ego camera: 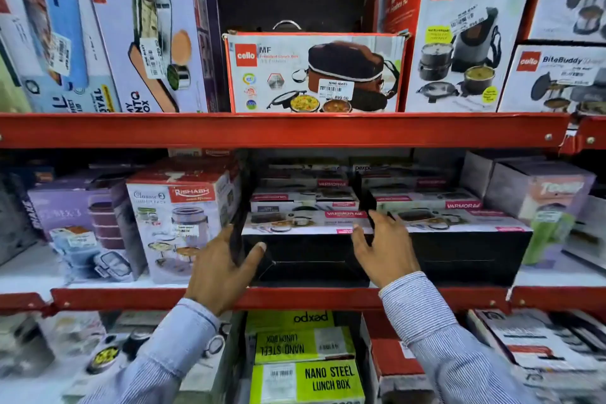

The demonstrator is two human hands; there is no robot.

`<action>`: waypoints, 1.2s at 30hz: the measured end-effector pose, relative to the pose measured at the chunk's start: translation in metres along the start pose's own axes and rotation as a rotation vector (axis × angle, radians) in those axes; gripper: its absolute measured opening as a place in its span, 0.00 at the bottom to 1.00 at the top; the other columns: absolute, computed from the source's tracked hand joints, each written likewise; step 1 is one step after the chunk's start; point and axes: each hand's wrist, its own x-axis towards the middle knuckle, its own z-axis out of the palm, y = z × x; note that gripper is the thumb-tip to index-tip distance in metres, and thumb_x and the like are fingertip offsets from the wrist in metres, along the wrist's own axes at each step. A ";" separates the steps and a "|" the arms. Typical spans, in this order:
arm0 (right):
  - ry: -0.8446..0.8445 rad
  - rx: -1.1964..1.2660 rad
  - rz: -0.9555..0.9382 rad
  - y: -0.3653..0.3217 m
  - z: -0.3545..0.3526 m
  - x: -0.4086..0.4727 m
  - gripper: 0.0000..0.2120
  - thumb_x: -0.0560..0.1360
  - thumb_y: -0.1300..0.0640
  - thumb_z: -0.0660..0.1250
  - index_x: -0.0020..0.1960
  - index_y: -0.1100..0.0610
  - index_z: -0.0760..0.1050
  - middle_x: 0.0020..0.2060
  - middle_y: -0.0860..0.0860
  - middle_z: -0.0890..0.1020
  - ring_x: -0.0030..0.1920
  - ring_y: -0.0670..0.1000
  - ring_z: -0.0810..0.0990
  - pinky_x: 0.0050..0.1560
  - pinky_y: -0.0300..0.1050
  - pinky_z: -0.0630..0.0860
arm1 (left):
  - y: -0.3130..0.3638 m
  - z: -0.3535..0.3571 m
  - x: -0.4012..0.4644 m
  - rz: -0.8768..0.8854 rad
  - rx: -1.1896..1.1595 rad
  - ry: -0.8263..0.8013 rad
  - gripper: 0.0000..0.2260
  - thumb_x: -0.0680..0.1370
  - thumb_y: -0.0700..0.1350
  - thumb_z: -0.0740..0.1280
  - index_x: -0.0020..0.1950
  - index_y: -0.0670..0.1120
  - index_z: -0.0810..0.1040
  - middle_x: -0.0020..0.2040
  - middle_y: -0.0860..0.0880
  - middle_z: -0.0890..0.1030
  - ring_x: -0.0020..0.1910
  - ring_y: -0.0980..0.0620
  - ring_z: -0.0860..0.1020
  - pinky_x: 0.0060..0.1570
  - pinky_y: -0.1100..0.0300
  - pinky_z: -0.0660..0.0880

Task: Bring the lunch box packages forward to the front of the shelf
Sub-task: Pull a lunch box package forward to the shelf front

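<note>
On the middle shelf (295,297) a black Varmora lunch box package (308,259) stands at the front edge, with more Varmora boxes (303,200) stacked behind it. My left hand (223,272) grips its left side, thumb on the black front face. My right hand (383,249) holds its right side, fingers in the gap beside a second black Varmora package (465,246). Both sleeves are striped blue.
A Rishabh Classic 3 box (183,223) stands left of the held package, a pink-grey box (537,193) at right. The upper shelf carries a Cello President box (314,72) and taller cartons. Below sit green Nano Steel boxes (305,380).
</note>
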 end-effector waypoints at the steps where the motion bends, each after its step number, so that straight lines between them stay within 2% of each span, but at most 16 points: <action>1: -0.005 -0.019 0.025 -0.001 0.001 0.001 0.23 0.75 0.48 0.60 0.65 0.60 0.71 0.53 0.61 0.81 0.58 0.61 0.77 0.56 0.51 0.75 | -0.004 0.005 0.005 -0.058 -0.053 -0.037 0.32 0.70 0.64 0.63 0.63 0.42 0.74 0.57 0.39 0.83 0.56 0.37 0.80 0.54 0.51 0.76; 4: -0.076 -0.035 0.119 -0.005 0.001 0.002 0.25 0.76 0.47 0.61 0.68 0.61 0.67 0.43 0.62 0.82 0.48 0.63 0.81 0.45 0.49 0.76 | -0.001 0.009 0.009 -0.291 -0.190 -0.152 0.24 0.74 0.62 0.66 0.57 0.43 0.74 0.55 0.41 0.82 0.59 0.40 0.78 0.57 0.52 0.73; 6: -0.102 -0.016 0.157 -0.004 0.001 0.004 0.24 0.76 0.47 0.62 0.65 0.62 0.70 0.44 0.62 0.83 0.49 0.64 0.81 0.46 0.49 0.76 | 0.007 0.011 0.010 -0.397 -0.346 -0.173 0.15 0.75 0.59 0.67 0.46 0.47 0.73 0.46 0.48 0.81 0.57 0.43 0.78 0.55 0.54 0.71; 8: -0.112 0.050 0.188 0.003 -0.002 0.007 0.22 0.75 0.46 0.63 0.60 0.61 0.74 0.50 0.62 0.82 0.54 0.63 0.80 0.50 0.49 0.75 | 0.006 0.007 0.011 -0.405 -0.497 -0.184 0.14 0.74 0.60 0.67 0.45 0.49 0.76 0.44 0.53 0.82 0.56 0.44 0.80 0.57 0.54 0.73; 10: -0.129 0.113 0.225 0.008 -0.010 0.007 0.20 0.75 0.46 0.63 0.58 0.60 0.76 0.57 0.62 0.80 0.61 0.62 0.76 0.58 0.50 0.72 | -0.001 0.004 0.012 -0.386 -0.605 -0.145 0.33 0.66 0.71 0.68 0.56 0.45 0.80 0.53 0.47 0.85 0.59 0.44 0.80 0.65 0.47 0.74; 11: -0.123 0.150 0.222 0.010 -0.016 0.005 0.19 0.75 0.46 0.63 0.57 0.59 0.77 0.58 0.61 0.80 0.61 0.61 0.76 0.59 0.51 0.71 | -0.004 0.001 0.010 -0.357 -0.641 -0.108 0.38 0.62 0.74 0.67 0.59 0.47 0.81 0.57 0.46 0.84 0.60 0.45 0.80 0.66 0.45 0.73; 14: -0.044 0.327 0.196 0.011 -0.033 -0.004 0.17 0.73 0.44 0.64 0.57 0.52 0.78 0.51 0.53 0.82 0.53 0.54 0.79 0.54 0.49 0.74 | 0.003 -0.013 0.005 -0.285 -0.695 -0.059 0.20 0.69 0.69 0.64 0.46 0.57 0.85 0.47 0.54 0.88 0.55 0.48 0.82 0.62 0.45 0.76; 16: 0.005 0.478 0.225 0.009 -0.041 -0.012 0.12 0.74 0.46 0.65 0.54 0.48 0.78 0.48 0.48 0.82 0.50 0.51 0.80 0.49 0.46 0.74 | 0.001 -0.018 0.006 -0.273 -0.743 -0.032 0.25 0.70 0.70 0.65 0.42 0.48 0.81 0.43 0.45 0.86 0.49 0.42 0.83 0.57 0.37 0.76; 19: 0.039 0.613 0.274 0.009 -0.045 -0.019 0.10 0.72 0.41 0.65 0.45 0.48 0.75 0.45 0.48 0.83 0.47 0.51 0.82 0.49 0.54 0.79 | -0.002 -0.020 0.007 -0.261 -0.788 0.077 0.22 0.69 0.68 0.70 0.37 0.50 0.72 0.40 0.39 0.78 0.42 0.38 0.80 0.54 0.31 0.75; 21: 0.071 0.594 0.280 0.013 -0.043 -0.019 0.14 0.72 0.40 0.66 0.43 0.51 0.75 0.41 0.49 0.83 0.44 0.51 0.82 0.45 0.50 0.79 | -0.005 -0.017 0.005 -0.234 -0.736 0.132 0.16 0.73 0.58 0.71 0.35 0.49 0.72 0.40 0.37 0.81 0.43 0.43 0.80 0.53 0.35 0.77; 24: 0.085 0.501 0.245 0.021 -0.031 -0.018 0.10 0.71 0.49 0.71 0.49 0.53 0.78 0.43 0.48 0.84 0.45 0.48 0.83 0.45 0.40 0.78 | -0.012 -0.007 0.005 -0.183 -0.689 0.141 0.04 0.75 0.44 0.71 0.44 0.47 0.77 0.49 0.43 0.84 0.48 0.49 0.82 0.51 0.51 0.82; 26: 0.035 0.438 0.226 0.027 -0.020 -0.019 0.16 0.70 0.53 0.73 0.57 0.54 0.78 0.45 0.49 0.85 0.45 0.47 0.83 0.49 0.42 0.80 | -0.023 0.002 0.006 -0.171 -0.671 0.090 0.11 0.74 0.38 0.71 0.55 0.47 0.77 0.55 0.42 0.84 0.54 0.49 0.82 0.50 0.58 0.82; 28: 0.008 0.342 0.224 0.032 -0.009 -0.021 0.17 0.70 0.56 0.73 0.58 0.57 0.79 0.45 0.51 0.85 0.43 0.47 0.83 0.48 0.40 0.79 | -0.034 0.013 0.005 -0.153 -0.641 0.047 0.20 0.73 0.33 0.70 0.63 0.46 0.76 0.59 0.44 0.83 0.59 0.49 0.81 0.56 0.52 0.80; 30: -0.011 0.290 0.238 0.035 0.003 -0.023 0.15 0.70 0.58 0.73 0.56 0.58 0.80 0.44 0.52 0.85 0.41 0.48 0.83 0.43 0.34 0.76 | -0.042 0.025 0.003 -0.172 -0.625 0.035 0.23 0.72 0.29 0.69 0.64 0.45 0.75 0.60 0.45 0.82 0.60 0.48 0.81 0.58 0.54 0.79; 33: -0.091 0.243 0.305 0.042 0.024 -0.027 0.15 0.70 0.57 0.73 0.55 0.57 0.79 0.46 0.53 0.86 0.45 0.51 0.83 0.49 0.44 0.81 | -0.046 0.040 0.000 -0.234 -0.600 0.036 0.22 0.71 0.26 0.68 0.60 0.44 0.73 0.57 0.46 0.80 0.59 0.46 0.80 0.46 0.74 0.77; 36: -0.145 0.191 0.336 0.048 0.037 -0.033 0.15 0.70 0.55 0.73 0.55 0.58 0.78 0.47 0.54 0.86 0.49 0.54 0.84 0.53 0.51 0.82 | -0.054 0.052 -0.002 -0.255 -0.567 0.022 0.21 0.70 0.27 0.69 0.57 0.45 0.73 0.55 0.45 0.81 0.57 0.46 0.80 0.50 0.69 0.78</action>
